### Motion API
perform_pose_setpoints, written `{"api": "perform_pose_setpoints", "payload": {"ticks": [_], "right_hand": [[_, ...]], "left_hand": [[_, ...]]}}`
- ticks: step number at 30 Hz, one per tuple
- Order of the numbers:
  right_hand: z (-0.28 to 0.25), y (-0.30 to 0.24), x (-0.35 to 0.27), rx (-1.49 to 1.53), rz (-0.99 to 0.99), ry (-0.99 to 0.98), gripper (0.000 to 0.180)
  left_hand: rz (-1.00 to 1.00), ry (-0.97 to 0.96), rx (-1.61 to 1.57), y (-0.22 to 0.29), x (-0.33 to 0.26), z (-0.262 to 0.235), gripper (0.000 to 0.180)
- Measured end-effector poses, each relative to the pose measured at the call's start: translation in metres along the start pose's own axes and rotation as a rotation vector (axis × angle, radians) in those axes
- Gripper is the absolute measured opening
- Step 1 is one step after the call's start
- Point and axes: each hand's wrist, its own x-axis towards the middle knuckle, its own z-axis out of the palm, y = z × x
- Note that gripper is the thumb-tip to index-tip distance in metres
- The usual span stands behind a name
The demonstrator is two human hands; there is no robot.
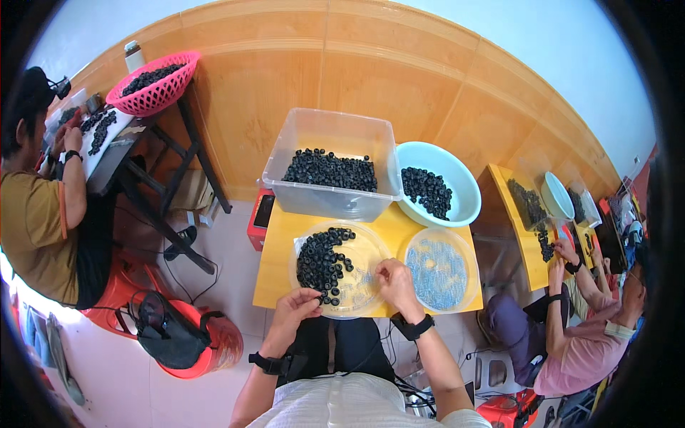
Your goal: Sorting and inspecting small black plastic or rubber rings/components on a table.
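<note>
A shallow round clear tray (365, 250) rests at the front of the yellow table, with a heap of small black ring-shaped parts (317, 260) on its left side. My left hand (294, 312) is at the tray's front left edge, thumb and fingers pinched on a black ring at the near end of the heap. Over the tray's right rim is my right hand (398, 287), its fingers curled together; whatever they may hold is hidden. Just right of it lies another round clear tray (472, 282), whose bottom looks bluish and patterned.
Behind the trays stand a clear plastic bin (335, 200) and a light blue bowl (462, 182), both holding black parts. People work at tables on the left and right. A pink basket (168, 89) sits on the left table; a bag lies on a red stool (221, 342).
</note>
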Motion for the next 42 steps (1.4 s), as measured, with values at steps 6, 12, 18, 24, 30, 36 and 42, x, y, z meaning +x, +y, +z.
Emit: {"api": "perform_pose_setpoints", "payload": {"ticks": [6, 12, 18, 24, 30, 36, 42], "right_hand": [[-0.01, -0.006, 0.008, 0.992, 0.468, -0.133, 0.009], [-0.012, -0.026, 0.007, 1.225, 0.563, -0.214, 0.011], [0.0, -0.027, 0.004, 1.06, 0.432, -0.171, 0.011], [-0.005, -0.037, 0.002, 1.028, 0.359, -0.2, 0.011], [-0.004, -0.037, 0.003, 1.034, 0.368, -0.237, 0.009], [-0.007, -0.028, 0.003, 1.205, 0.452, -0.323, 0.011], [-0.005, -0.03, 0.0, 1.157, 0.436, -0.271, 0.012]], "left_hand": [[-0.004, -0.063, -0.021, 0.007, 0.006, 0.011, 0.018], [-0.031, -0.101, -0.037, 0.004, 0.02, 0.026, 0.015], [-0.005, -0.105, 0.04, -0.008, 0.045, 0.041, 0.015], [-0.017, -0.163, 0.109, -0.005, 0.056, 0.045, 0.011], [-0.109, -0.197, -0.006, -0.01, 0.062, 0.04, 0.009], [-0.02, -0.091, 0.049, -0.018, 0.063, 0.042, 0.013], [0.241, 0.054, 0.335, -0.014, 0.058, 0.046, 0.015]]}}
